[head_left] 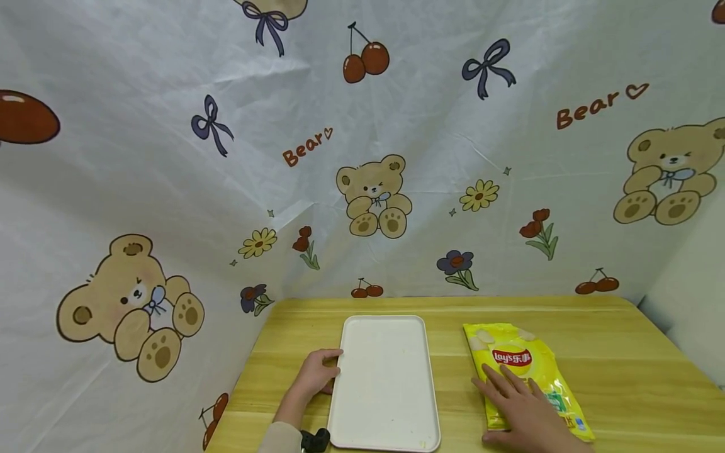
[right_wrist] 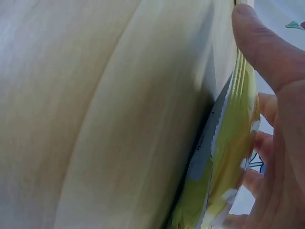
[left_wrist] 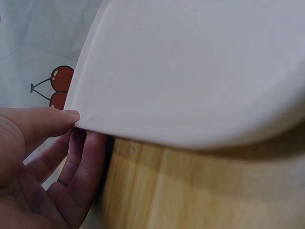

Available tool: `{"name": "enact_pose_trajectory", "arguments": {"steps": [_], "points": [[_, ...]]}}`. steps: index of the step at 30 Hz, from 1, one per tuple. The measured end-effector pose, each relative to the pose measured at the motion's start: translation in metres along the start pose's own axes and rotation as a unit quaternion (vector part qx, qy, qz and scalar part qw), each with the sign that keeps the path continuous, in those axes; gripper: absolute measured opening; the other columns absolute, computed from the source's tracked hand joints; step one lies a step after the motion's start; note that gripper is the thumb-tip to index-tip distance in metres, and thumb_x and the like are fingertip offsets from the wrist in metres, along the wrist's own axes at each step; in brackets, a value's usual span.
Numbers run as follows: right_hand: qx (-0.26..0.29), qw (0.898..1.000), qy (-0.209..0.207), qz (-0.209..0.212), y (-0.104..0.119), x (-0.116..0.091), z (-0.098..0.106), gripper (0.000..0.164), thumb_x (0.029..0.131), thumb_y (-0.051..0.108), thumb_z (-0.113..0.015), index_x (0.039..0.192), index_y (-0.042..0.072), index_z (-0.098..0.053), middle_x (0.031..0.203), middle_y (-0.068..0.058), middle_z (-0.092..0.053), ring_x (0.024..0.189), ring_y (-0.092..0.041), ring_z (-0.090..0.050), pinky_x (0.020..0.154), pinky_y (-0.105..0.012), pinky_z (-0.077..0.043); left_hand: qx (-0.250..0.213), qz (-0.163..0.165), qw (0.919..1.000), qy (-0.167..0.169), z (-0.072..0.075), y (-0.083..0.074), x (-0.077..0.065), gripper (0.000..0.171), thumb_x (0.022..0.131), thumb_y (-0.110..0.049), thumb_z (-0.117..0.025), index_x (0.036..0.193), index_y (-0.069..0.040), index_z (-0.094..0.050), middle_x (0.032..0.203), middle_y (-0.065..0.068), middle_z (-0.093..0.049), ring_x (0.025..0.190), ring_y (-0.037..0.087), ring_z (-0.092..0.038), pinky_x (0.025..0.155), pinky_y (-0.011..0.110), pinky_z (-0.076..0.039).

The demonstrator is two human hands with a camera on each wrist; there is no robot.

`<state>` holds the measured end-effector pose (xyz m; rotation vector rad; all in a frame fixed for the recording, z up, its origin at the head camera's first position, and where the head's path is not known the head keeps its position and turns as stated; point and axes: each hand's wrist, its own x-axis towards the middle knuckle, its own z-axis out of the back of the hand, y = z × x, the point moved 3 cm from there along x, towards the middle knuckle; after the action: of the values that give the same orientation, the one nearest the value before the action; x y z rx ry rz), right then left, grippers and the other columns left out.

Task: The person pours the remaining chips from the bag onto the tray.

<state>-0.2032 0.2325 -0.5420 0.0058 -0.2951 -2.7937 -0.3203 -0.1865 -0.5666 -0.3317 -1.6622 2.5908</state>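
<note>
A white rectangular tray (head_left: 385,377) lies lengthwise on the wooden table. My left hand (head_left: 313,375) is at its left edge; in the left wrist view the thumb is on top of the rim (left_wrist: 157,131) and the fingers (left_wrist: 88,162) are underneath, pinching it. To the right lies a yellow bag of Lay's potato chips (head_left: 544,365). Across the lower part of that bag rests my right hand (head_left: 527,406), its fingers spread and fairly straight. In the right wrist view the bag (right_wrist: 233,143) stands beside the palm, with its crimped end seam showing.
Light wooden table (head_left: 623,352) surrounds the tray and the bag. A white cloth (head_left: 430,126) printed with bears, cherries and flowers hangs behind and on the left. Part of a black wrist strap (head_left: 315,439) shows near the tray's lower left corner.
</note>
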Motion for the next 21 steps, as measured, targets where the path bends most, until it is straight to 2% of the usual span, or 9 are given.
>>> {"name": "enact_pose_trajectory", "arguments": {"steps": [7,12,18,21], "points": [[0.006,1.0,0.011,0.021,-0.0011,0.0014,-0.0058,0.086,0.07,0.079,-0.066,0.139,0.028,-0.06,0.159,-0.012,-0.038,0.143,-0.046,-0.034,0.099,-0.08,-0.031,-0.004,-0.003,1.0,-0.004,0.0003,0.0022,-0.0009,0.046,0.093,-0.001,-0.064,0.139,-0.007,-0.06,0.15,0.033,-0.039,0.067,0.017,-0.068,0.054,0.034,-0.059],[-0.004,0.999,-0.005,0.036,-0.002,0.0016,-0.0077,0.072,0.076,0.069,-0.07,0.134,0.026,-0.064,0.157,-0.012,-0.041,0.14,-0.046,-0.039,0.097,-0.079,-0.034,-0.008,-0.008,0.9999,-0.002,0.0006,0.0036,-0.0017,0.046,0.094,-0.002,-0.064,0.139,-0.007,-0.059,0.149,0.033,-0.039,0.067,0.016,-0.067,0.054,0.034,-0.059],[-0.017,0.999,-0.022,0.044,-0.0012,0.0034,-0.0079,0.053,0.081,0.041,-0.078,0.13,0.024,-0.067,0.153,-0.011,-0.047,0.136,-0.044,-0.045,0.094,-0.076,-0.039,-0.005,-0.006,1.0,-0.004,0.0004,0.0037,-0.0016,0.045,0.094,-0.003,-0.064,0.139,-0.008,-0.059,0.149,0.032,-0.04,0.066,0.016,-0.067,0.054,0.033,-0.059],[-0.025,0.998,-0.03,0.049,-0.0007,0.0036,-0.0077,0.051,0.079,0.022,-0.078,0.129,0.022,-0.067,0.152,-0.012,-0.048,0.135,-0.044,-0.046,0.096,-0.072,-0.042,-0.004,-0.004,1.0,-0.005,0.0004,0.0039,-0.0011,0.045,0.094,-0.003,-0.064,0.139,-0.008,-0.059,0.148,0.032,-0.041,0.068,0.016,-0.067,0.054,0.033,-0.059]]}}
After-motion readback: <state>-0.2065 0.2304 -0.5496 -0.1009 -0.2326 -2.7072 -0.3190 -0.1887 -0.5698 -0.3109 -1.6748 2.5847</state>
